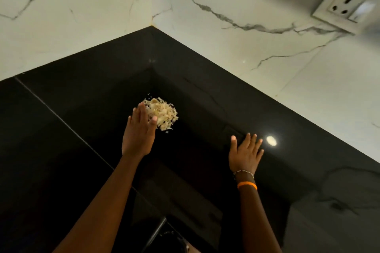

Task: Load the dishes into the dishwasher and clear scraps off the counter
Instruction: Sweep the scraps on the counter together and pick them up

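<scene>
A loose heap of pale cream, shredded food scraps (162, 113) with a few dark flecks lies on the glossy black stone counter (216, 88), near its inner corner. A few stray crumbs sit just beyond the heap's far edge.

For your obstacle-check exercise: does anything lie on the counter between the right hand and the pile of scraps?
Nothing visible does. The black counter between the right hand and the pile of scraps shows only bare surface and a light reflection. The left hand is at the pile's far side, fingers straight against it.
</scene>
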Motion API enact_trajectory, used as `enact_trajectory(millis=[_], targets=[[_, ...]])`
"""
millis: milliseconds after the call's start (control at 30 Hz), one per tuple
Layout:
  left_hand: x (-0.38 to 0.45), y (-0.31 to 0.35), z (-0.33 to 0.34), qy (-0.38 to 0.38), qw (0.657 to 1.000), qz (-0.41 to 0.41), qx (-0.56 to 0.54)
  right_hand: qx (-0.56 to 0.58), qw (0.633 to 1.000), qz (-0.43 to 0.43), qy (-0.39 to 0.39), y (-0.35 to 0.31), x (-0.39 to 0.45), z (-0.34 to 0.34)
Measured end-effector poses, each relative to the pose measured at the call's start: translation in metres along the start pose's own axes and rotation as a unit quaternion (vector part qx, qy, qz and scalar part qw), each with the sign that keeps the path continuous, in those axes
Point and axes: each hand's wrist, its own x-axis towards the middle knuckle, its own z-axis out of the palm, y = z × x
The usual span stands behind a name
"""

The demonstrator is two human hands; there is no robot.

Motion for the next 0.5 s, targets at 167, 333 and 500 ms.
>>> enact_trajectory(millis=[167, 333, 500], targets=[[-0.005, 0.009, 0.001, 0.01, 1.0, -0.007, 0.015, -0.001, 0.999, -0.044, 0.011, -0.039, -0.018, 0.018], [-0.004, 0.008, 0.002, 0.023, 0.999, -0.014, 0.017, 0.008, 0.989, -0.138, -0.062, -0.114, -0.032, 0.042], [-0.003, 0.009, 0.002, 0.042, 0.999, -0.031, -0.007, 0.06, 0.949, -0.256, -0.173, -0.163, -0.027, 0.05]])
